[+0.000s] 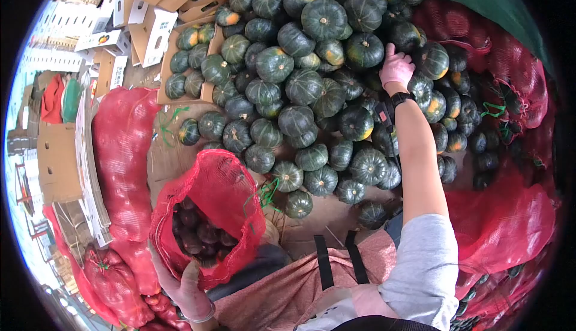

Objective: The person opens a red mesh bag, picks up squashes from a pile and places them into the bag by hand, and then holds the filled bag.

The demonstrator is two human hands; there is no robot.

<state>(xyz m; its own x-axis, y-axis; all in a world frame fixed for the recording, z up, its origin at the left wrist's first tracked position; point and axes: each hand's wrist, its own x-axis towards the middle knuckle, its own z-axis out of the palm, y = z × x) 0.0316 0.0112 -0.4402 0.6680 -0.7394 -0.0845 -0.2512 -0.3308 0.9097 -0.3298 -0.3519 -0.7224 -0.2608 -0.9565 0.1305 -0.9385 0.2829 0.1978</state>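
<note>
Bag looks only part full to me: dark produce sits deep inside, while loads of loose squash are still heaped all around the right hand. Left hand pinches the bag's rim between thumb and fingers, mouth gaping just beyond it. Right hand's stretched well away from the bag, fingers partly curled by a dark squash just past them. Can't tell if it's actually gripping.

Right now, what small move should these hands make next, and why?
Perhaps close the right hand around the dark green squash just beyond it: that hand is right there, while the left hand holds the red mesh bag by its open mouth.
</note>
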